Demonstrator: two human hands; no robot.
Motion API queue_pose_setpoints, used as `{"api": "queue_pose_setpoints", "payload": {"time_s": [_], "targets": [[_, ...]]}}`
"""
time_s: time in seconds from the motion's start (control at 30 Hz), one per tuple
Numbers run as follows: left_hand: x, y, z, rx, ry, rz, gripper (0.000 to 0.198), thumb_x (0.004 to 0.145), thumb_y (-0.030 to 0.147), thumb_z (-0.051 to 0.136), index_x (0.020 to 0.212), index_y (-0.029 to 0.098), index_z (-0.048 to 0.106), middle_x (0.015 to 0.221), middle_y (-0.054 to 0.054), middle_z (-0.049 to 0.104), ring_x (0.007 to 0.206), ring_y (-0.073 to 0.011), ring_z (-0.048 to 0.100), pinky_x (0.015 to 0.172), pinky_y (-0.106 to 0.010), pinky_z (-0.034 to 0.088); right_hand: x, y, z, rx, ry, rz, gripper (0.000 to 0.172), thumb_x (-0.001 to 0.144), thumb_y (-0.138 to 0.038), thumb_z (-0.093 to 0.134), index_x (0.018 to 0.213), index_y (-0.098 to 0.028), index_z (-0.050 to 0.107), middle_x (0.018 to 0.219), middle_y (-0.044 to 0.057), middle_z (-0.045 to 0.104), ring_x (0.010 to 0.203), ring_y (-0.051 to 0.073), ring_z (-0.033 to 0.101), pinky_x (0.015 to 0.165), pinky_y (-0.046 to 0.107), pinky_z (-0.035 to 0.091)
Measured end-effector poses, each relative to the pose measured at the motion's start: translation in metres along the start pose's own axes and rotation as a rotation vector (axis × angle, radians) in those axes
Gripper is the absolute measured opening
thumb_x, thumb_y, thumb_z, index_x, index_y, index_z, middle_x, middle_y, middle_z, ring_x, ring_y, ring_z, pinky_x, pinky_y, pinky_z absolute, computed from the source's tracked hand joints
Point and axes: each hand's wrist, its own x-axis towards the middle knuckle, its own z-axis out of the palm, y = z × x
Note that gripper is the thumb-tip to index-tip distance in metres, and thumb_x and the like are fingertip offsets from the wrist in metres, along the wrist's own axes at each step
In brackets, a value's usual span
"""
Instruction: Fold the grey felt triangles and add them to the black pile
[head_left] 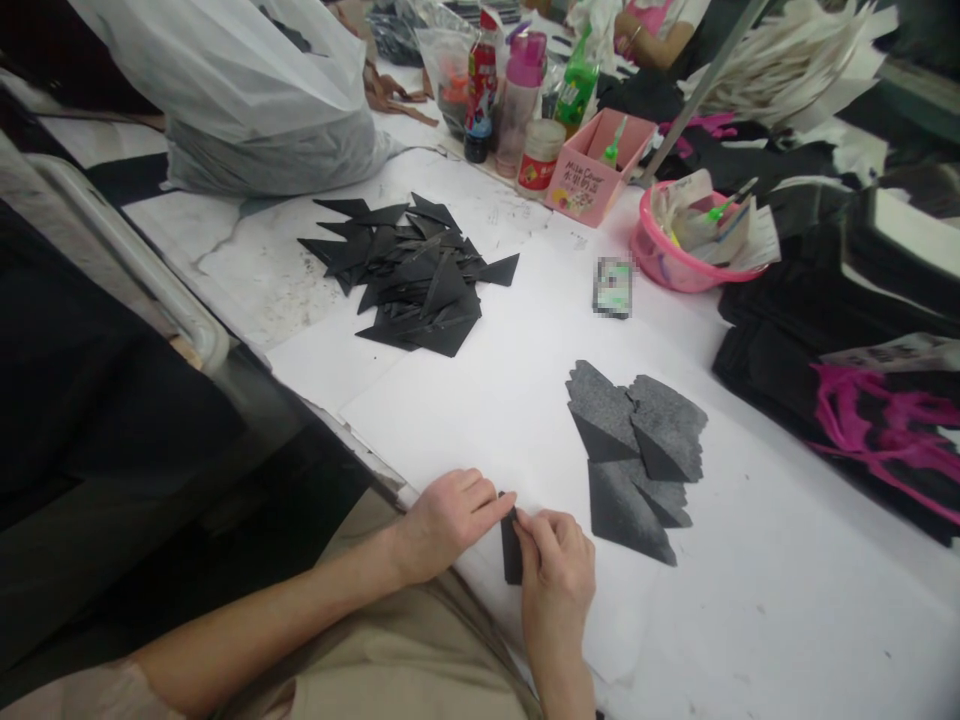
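Observation:
Both my hands pinch one small black piece (511, 552) at the near edge of the white table (480, 410). My left hand (450, 518) grips its top corner with fingers curled. Pressed against its right side is my right hand (553, 580), fingers closed on it. Just right of my hands lie several grey-black triangular pieces (637, 450), laid out flat. Farther back on the table sits a loose pile of black triangles (416, 272).
A large white plastic bag (247, 100) stands at the back left. Bottles (517, 95), a pink box (596, 165) and a pink basin (679, 262) line the back. Black and pink fabric (862, 410) covers the right side. Another person's arm (649, 35) shows at the far end.

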Motion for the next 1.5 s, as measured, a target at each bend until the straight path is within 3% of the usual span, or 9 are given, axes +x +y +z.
{"api": "queue_pose_setpoints", "payload": {"time_s": [0.23, 0.7, 1.07, 1.2, 1.5], "targets": [[-0.0031, 0.0003, -0.0005, 0.03, 0.011, 0.023, 0.021, 0.096, 0.015, 0.045, 0.113, 0.013, 0.057, 0.078, -0.004, 0.057, 0.074, -0.0161, 0.051, 0.063, -0.03, 0.041, -0.0053, 0.0038, 0.003, -0.042, 0.054, -0.063, 0.017, 0.094, -0.025, 0.052, 0.096, -0.025, 0.068, 0.09, 0.003, 0.059, 0.079, 0.014, 0.052, 0.075, 0.029, 0.037], [-0.0022, 0.001, -0.0006, 0.017, -0.008, 0.011, 0.015, 0.095, 0.014, 0.047, 0.103, 0.012, 0.06, 0.079, -0.004, 0.056, 0.076, -0.0168, 0.05, 0.065, -0.031, 0.04, -0.0008, 0.0035, -0.0016, -0.049, 0.031, -0.12, 0.02, 0.095, -0.025, 0.051, 0.105, -0.027, 0.068, 0.086, 0.003, 0.062, 0.082, 0.017, 0.051, 0.08, 0.034, 0.037], [-0.0038, 0.0018, 0.0002, 0.04, -0.026, 0.015, 0.016, 0.096, 0.015, 0.046, 0.107, 0.012, 0.058, 0.081, -0.004, 0.056, 0.077, -0.0173, 0.05, 0.065, -0.032, 0.041, -0.0019, 0.0058, -0.0015, -0.126, -0.009, -0.165, 0.026, 0.096, -0.02, 0.046, 0.106, -0.03, 0.068, 0.087, 0.002, 0.061, 0.083, 0.015, 0.051, 0.1, 0.043, 0.035], [-0.0034, 0.003, -0.0005, 0.072, -0.005, 0.023, 0.022, 0.095, 0.014, 0.048, 0.115, 0.011, 0.055, 0.081, -0.004, 0.057, 0.076, -0.0171, 0.05, 0.064, -0.032, 0.042, -0.0019, 0.0062, -0.0001, -0.119, 0.012, -0.186, 0.025, 0.096, -0.021, 0.047, 0.106, -0.03, 0.068, 0.086, 0.001, 0.061, 0.082, 0.014, 0.052, 0.102, 0.044, 0.034], [-0.0022, 0.0083, -0.0034, 0.122, 0.013, 0.004, 0.015, 0.093, 0.013, 0.05, 0.104, 0.011, 0.06, 0.078, -0.004, 0.056, 0.074, -0.0166, 0.051, 0.061, -0.032, 0.043, -0.002, 0.0028, -0.0003, -0.092, 0.03, -0.163, 0.026, 0.096, -0.022, 0.046, 0.104, -0.029, 0.069, 0.085, 0.002, 0.062, 0.08, 0.014, 0.053, 0.103, 0.047, 0.034]]}}
